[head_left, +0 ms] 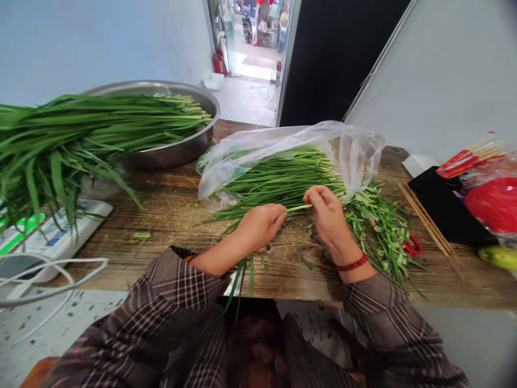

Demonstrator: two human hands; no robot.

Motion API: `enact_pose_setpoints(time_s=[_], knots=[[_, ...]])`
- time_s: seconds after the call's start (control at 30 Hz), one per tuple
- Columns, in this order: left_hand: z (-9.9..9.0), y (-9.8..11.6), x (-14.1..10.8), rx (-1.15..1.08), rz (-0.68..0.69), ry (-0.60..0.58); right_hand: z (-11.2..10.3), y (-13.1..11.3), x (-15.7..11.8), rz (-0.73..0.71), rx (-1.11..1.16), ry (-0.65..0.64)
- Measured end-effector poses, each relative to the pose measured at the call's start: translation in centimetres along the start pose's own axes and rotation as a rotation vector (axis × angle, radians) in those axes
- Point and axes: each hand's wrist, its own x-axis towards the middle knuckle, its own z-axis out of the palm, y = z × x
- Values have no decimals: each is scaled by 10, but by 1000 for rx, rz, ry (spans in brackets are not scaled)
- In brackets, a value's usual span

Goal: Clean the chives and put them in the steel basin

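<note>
My left hand is closed round a few green chives, whose long leaves hang below it over the table's front edge. Their pale stalk end sticks out to the right, where the pinched fingers of my right hand touch its tip. Just behind both hands lies a pile of chives, partly covered by a clear plastic bag. A heap of loose trimmings lies to the right of my right hand.
A steel basin full of chives stands at the back left, leaves hanging over a white scale with cables. Red-handled scissors, wooden sticks and a black box lie on the right of the wooden table.
</note>
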Motion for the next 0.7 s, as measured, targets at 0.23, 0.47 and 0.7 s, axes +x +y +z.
enact_pose_setpoints(time_s=[0.23,0.47,0.7], knots=[[-15,4,7,-893,-377,71,-32,-22,2,-80,-11,-174],[-42,-1,18,-1438,-483,408,-9,-15,-9,55,-107,-508],[-46,1,20,-1504,-534,544,26,-12,-18,246,101,-849]])
